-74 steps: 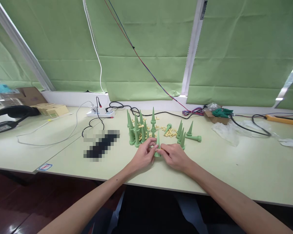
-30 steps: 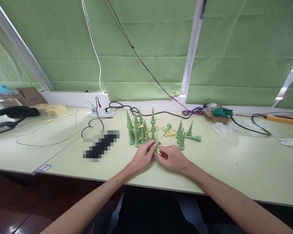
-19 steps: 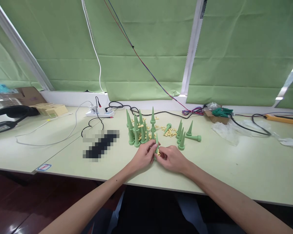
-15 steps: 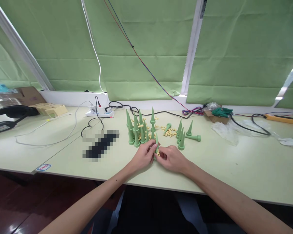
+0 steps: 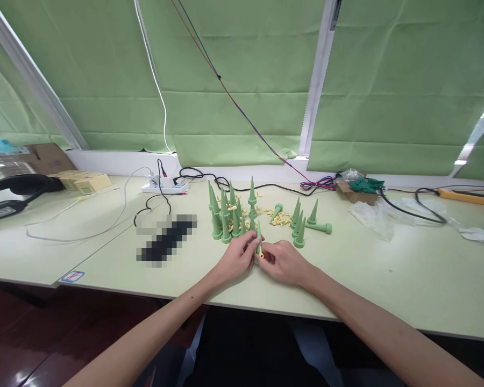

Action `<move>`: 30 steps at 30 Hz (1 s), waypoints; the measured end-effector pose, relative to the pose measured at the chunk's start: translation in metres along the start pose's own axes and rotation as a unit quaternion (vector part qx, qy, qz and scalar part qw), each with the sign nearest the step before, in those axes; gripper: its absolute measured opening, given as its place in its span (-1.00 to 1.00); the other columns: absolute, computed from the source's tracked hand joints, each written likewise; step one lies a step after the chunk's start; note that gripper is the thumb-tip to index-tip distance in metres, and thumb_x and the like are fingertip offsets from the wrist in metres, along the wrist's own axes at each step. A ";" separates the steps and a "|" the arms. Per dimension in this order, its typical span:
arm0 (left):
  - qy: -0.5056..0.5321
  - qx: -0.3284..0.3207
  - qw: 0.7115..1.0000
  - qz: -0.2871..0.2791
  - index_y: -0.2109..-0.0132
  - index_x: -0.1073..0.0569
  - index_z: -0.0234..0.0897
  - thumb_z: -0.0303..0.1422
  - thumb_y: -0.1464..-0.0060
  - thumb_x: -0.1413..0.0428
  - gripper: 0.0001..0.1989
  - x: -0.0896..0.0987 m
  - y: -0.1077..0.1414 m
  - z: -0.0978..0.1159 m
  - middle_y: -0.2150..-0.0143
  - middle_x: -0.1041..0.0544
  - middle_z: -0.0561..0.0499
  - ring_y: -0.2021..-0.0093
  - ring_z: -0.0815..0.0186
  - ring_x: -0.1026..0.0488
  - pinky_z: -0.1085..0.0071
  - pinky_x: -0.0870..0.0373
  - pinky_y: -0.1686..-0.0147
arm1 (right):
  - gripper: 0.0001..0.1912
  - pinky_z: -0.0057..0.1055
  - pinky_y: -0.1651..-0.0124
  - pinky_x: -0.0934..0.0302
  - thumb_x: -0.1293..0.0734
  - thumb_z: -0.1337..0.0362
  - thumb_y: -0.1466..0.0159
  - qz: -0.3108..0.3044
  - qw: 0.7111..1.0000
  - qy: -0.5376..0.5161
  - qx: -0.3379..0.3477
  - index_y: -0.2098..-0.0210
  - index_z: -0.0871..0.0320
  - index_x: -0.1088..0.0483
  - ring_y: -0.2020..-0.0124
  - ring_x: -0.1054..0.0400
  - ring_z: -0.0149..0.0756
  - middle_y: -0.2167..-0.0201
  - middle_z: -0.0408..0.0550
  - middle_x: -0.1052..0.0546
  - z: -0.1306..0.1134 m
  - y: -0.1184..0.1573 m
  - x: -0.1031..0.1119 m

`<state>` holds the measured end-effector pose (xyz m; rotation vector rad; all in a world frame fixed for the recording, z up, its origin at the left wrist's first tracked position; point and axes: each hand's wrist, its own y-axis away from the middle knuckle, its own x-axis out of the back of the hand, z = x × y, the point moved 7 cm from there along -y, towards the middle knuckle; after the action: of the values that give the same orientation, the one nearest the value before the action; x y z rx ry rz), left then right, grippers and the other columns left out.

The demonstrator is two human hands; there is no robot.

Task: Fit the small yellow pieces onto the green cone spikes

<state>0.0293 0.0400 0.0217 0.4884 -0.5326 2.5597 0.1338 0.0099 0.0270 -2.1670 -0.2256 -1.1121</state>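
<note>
Near the table's front edge, my left hand [image 5: 241, 252] is closed around a green plant watering spike [image 5: 258, 231], its point upward. A small yellow tube piece [image 5: 262, 255] sticks out from the spike toward me. My right hand [image 5: 283, 261] is closed at the spike's lower part, fingertips against it beside the yellow piece; its fingertips are partly hidden. Just beyond my left hand stands a cluster of green spikes [image 5: 226, 228], some with yellow pieces in them. A smaller group of spikes [image 5: 299, 236] stands to the right.
Loose yellow pieces [image 5: 282, 219] lie in a pile behind my hands, with one spike [image 5: 276, 213] lying on them. Another spike [image 5: 320, 228] lies on its side. A power strip [image 5: 165, 186] and cables sit at the back. At right are a small carton [image 5: 358, 196] and clear plastic bags [image 5: 373, 217].
</note>
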 end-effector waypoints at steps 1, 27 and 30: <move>0.000 0.001 1.000 0.000 0.35 -0.22 -0.24 -0.15 -0.30 0.11 -0.69 0.000 0.000 0.000 0.58 -0.22 0.16 0.61 0.42 -0.21 0.46 -0.16 0.58 | -0.75 -0.48 0.46 0.09 -0.25 0.34 -0.26 -0.001 1.000 0.000 -0.001 0.55 0.15 -0.20 0.61 -0.10 -0.48 0.65 -0.25 -0.28 0.000 0.000 0.000; -0.097 -0.033 0.988 0.115 0.24 -0.32 -0.26 -0.16 -0.27 0.06 -0.74 0.013 0.000 0.003 0.37 -0.39 0.04 0.48 0.40 -0.32 0.48 -0.25 0.50 | -0.56 -0.48 0.50 0.07 -0.24 0.09 -0.31 0.080 0.995 0.009 -0.054 0.62 0.15 -0.19 0.66 -0.05 -0.49 0.73 -0.25 -0.20 0.012 0.000 0.023; -0.119 -0.041 0.985 0.114 0.23 -0.34 -0.26 -0.16 -0.26 0.04 -0.74 0.012 -0.001 0.002 0.33 -0.41 0.02 0.48 0.41 -0.33 0.48 -0.28 0.51 | -0.54 -0.46 0.50 0.10 -0.16 0.14 -0.38 0.122 0.988 0.041 -0.080 0.64 0.14 -0.15 0.66 -0.04 -0.46 0.72 -0.22 -0.22 0.018 0.000 0.027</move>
<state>0.0207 0.0440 0.0289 0.7485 -0.8190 2.6962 0.1629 0.0173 0.0407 -2.2109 0.1686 -1.1052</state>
